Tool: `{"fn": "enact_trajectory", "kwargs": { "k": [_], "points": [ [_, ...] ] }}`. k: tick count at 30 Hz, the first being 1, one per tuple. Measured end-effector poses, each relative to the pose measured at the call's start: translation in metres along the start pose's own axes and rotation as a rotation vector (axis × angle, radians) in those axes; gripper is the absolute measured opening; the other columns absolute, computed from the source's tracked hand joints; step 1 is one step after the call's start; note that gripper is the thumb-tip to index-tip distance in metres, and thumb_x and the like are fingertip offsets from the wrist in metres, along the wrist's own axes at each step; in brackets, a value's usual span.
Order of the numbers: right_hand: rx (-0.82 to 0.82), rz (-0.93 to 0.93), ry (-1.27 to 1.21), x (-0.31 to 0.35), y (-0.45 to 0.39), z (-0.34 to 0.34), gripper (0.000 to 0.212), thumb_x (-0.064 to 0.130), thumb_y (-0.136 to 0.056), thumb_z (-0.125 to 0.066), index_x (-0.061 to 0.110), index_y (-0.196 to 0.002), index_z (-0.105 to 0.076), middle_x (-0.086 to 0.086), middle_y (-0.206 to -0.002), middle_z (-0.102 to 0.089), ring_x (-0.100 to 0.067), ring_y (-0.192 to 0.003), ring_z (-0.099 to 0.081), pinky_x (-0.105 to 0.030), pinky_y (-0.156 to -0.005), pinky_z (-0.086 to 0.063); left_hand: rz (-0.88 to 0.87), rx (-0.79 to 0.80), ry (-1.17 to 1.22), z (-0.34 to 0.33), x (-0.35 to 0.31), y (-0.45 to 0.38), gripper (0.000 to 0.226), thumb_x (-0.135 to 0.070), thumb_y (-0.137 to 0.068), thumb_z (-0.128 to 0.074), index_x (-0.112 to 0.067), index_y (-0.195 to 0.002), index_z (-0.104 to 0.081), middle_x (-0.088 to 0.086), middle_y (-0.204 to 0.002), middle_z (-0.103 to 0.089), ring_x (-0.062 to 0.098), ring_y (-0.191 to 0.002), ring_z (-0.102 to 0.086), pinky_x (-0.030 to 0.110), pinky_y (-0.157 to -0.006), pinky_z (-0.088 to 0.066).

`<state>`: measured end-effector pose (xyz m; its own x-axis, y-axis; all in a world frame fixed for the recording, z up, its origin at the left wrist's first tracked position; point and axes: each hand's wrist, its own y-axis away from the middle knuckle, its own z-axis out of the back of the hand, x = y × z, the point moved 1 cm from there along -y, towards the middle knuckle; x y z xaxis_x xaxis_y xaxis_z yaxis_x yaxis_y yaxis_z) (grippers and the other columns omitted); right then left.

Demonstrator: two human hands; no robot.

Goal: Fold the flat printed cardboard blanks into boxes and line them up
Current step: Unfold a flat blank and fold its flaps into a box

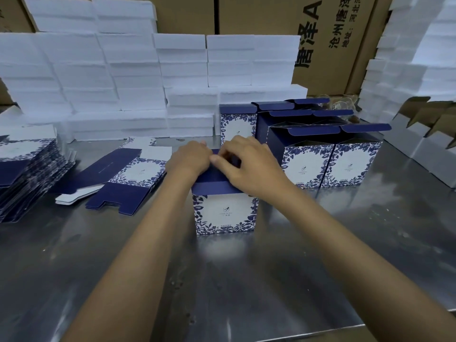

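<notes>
A blue-and-white floral box (225,214) stands upright on the steel table (320,255), its navy top flaps partly folded. My left hand (190,159) rests on the top at the left with its fingers curled over the far flap. My right hand (249,164) pinches a navy flap at the top centre. To the right, several folded boxes (328,166) stand in rows with lids open. One more folded box (238,124) stands behind my hands. Flat printed blanks (128,174) lie to the left, and a tall stack of blanks (27,169) sits at the far left.
White foam blocks (138,77) are stacked along the back and at the right (414,58). Brown shipping cartons (333,33) stand behind them. Grey cardboard dividers (424,134) lie at the right edge. The table's front edge runs at the lower right.
</notes>
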<state>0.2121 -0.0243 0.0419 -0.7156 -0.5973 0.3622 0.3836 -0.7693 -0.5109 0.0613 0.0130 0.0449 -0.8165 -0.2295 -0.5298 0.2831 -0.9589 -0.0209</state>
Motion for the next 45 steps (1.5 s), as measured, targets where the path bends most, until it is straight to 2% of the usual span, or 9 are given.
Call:
{"fn": "enact_trajectory", "kwargs": {
  "k": [4, 10, 14, 20, 27, 30, 35, 39, 45],
  "points": [
    [0.003, -0.116, -0.481, -0.011, 0.030, -0.003, 0.025, 0.042, -0.081, -0.080, 0.033, -0.105, -0.075, 0.017, -0.120, -0.062, -0.004, -0.124, -0.045, -0.023, -0.108, -0.029, 0.047, -0.200, 0.025, 0.001, -0.004, 0.000, 0.034, -0.029, -0.102, -0.036, -0.008, -0.123, -0.054, 0.019, -0.131, -0.056, 0.039, -0.120, -0.052, 0.041, -0.091, -0.040],
    [0.046, -0.148, -0.528, -0.028, 0.020, -0.004, 0.040, 0.025, -0.076, -0.087, 0.034, -0.113, -0.073, 0.017, -0.130, -0.058, -0.004, -0.130, -0.040, 0.000, -0.102, -0.022, -0.121, -0.198, 0.374, -0.001, -0.004, 0.014, 0.018, -0.033, -0.096, -0.058, -0.020, -0.107, -0.053, 0.003, -0.117, -0.044, 0.025, -0.101, -0.057, 0.033, -0.082, -0.045],
    [0.022, -0.195, -0.627, -0.034, 0.008, -0.005, 0.033, 0.016, -0.074, -0.089, 0.028, -0.100, -0.073, 0.010, -0.128, -0.062, -0.013, -0.131, -0.046, -0.020, -0.112, -0.032, -0.294, -0.123, 0.754, -0.018, 0.007, 0.038, 0.010, -0.023, -0.089, -0.072, -0.019, -0.085, -0.065, -0.007, -0.096, -0.065, 0.008, -0.090, -0.060, 0.011, -0.070, -0.044],
    [0.031, -0.231, -0.804, -0.042, 0.005, -0.004, 0.023, 0.007, -0.074, -0.087, 0.021, -0.089, -0.077, 0.009, -0.122, -0.064, -0.010, -0.125, -0.054, -0.031, -0.110, -0.040, -0.468, -0.029, 1.018, -0.033, 0.030, 0.051, 0.014, -0.006, -0.091, -0.068, 0.001, -0.104, -0.067, 0.000, -0.118, -0.067, -0.002, -0.105, -0.064, 0.018, -0.087, -0.050],
    [-0.067, -0.194, -0.714, -0.036, 0.009, -0.009, 0.018, 0.007, -0.080, -0.083, 0.017, -0.093, -0.077, 0.004, -0.135, -0.061, -0.010, -0.133, -0.048, -0.035, -0.117, -0.033, -0.469, -0.023, 1.160, -0.036, 0.031, 0.051, 0.011, 0.001, -0.088, -0.067, -0.008, -0.094, -0.070, 0.001, -0.107, -0.071, 0.005, -0.097, -0.068, 0.016, -0.080, -0.051],
    [-0.052, -0.220, -0.684, -0.043, 0.015, -0.007, 0.022, 0.012, -0.084, -0.081, 0.024, -0.102, -0.078, 0.009, -0.148, -0.051, -0.009, -0.143, -0.036, -0.031, -0.119, -0.027, -0.473, -0.008, 1.151, -0.036, 0.033, 0.050, 0.014, 0.003, -0.088, -0.067, -0.008, -0.096, -0.070, -0.004, -0.106, -0.073, 0.004, -0.098, -0.068, 0.017, -0.081, -0.051],
    [-0.133, -0.229, -0.732, -0.042, 0.020, -0.010, 0.020, 0.005, -0.088, -0.075, 0.012, -0.106, -0.079, 0.002, -0.124, -0.065, -0.016, -0.127, -0.054, -0.038, -0.114, -0.039, -0.503, -0.091, 1.094, -0.038, 0.030, 0.052, 0.015, 0.004, -0.088, -0.068, -0.010, -0.093, -0.072, -0.004, -0.104, -0.073, 0.003, -0.099, -0.068, 0.016, -0.082, -0.051],
    [-0.086, -0.215, -0.721, -0.048, 0.020, -0.004, 0.023, 0.003, -0.089, -0.073, 0.007, -0.111, -0.078, 0.000, -0.126, -0.066, -0.014, -0.123, -0.058, -0.037, -0.105, -0.045, -0.496, -0.037, 1.095, -0.033, 0.035, 0.051, 0.017, 0.003, -0.088, -0.068, -0.010, -0.098, -0.073, -0.019, -0.100, -0.075, 0.002, -0.102, -0.068, 0.015, -0.083, -0.051],
    [-0.366, -0.273, -0.642, -0.045, 0.029, -0.009, 0.019, 0.004, -0.080, -0.082, 0.016, -0.095, -0.081, 0.006, -0.104, -0.075, -0.012, -0.110, -0.062, -0.038, -0.103, -0.048, -0.387, -0.208, 1.028, -0.032, 0.027, 0.052, 0.024, 0.001, -0.080, -0.078, -0.024, -0.082, -0.076, -0.021, -0.078, -0.075, -0.006, -0.078, -0.070, 0.007, -0.068, -0.050]
  ]
}}
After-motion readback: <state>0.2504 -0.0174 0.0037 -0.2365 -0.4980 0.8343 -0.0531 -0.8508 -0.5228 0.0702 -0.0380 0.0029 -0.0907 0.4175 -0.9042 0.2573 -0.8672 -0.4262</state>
